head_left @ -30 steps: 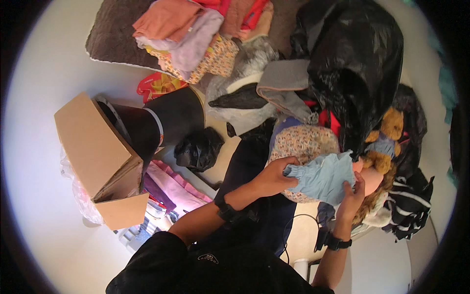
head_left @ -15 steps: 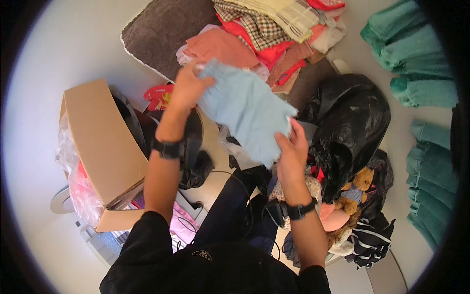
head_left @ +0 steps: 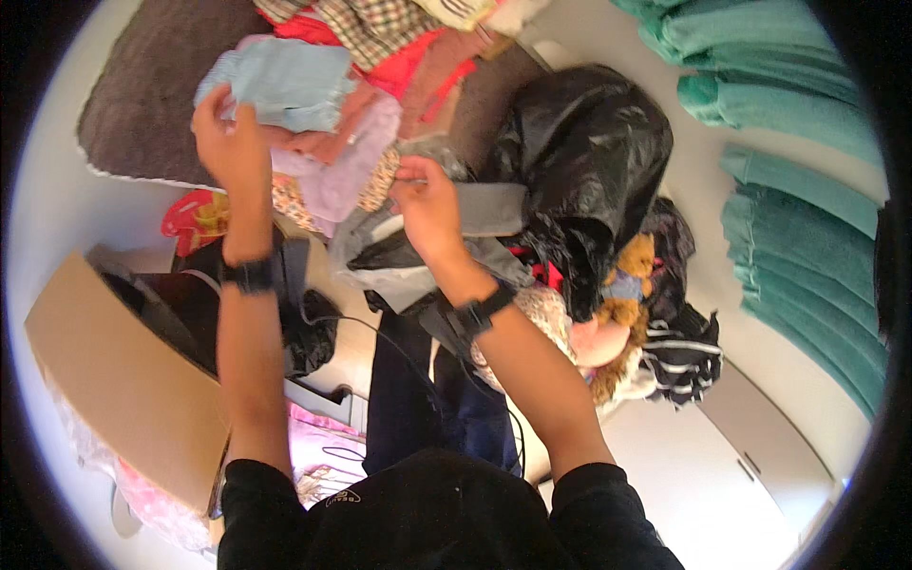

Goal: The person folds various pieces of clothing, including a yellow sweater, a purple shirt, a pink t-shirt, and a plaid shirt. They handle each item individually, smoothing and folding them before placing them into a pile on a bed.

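The folded light-blue garment [head_left: 285, 81] lies on the clothes pile at the upper left. My left hand [head_left: 233, 142] is at its lower left edge, thumb and fingers apart. Beneath it show a dusty-pink garment [head_left: 328, 138] and a lilac garment [head_left: 347, 161] with floral-patterned ends. My right hand [head_left: 429, 204] pinches at the right floral end of the lilac garment, thumb and fingertips together. Just below that hand lies a translucent plastic bag [head_left: 356, 252], with a grey folded cloth [head_left: 494, 207] to its right.
A brown cushion [head_left: 152, 104] lies under the pile. An open cardboard box [head_left: 123, 370] stands at the left. At the right are a large black plastic bag [head_left: 598, 142], a teddy bear [head_left: 632, 266] and a striped black bag [head_left: 689, 356]. Green curtains [head_left: 798, 209] hang beyond. A cable [head_left: 399, 347] crosses my legs.
The light-blue garment, held by both hands before, now lies on the pile. My right hand has left it and moved to the lilac garment's floral end. The view has shifted.
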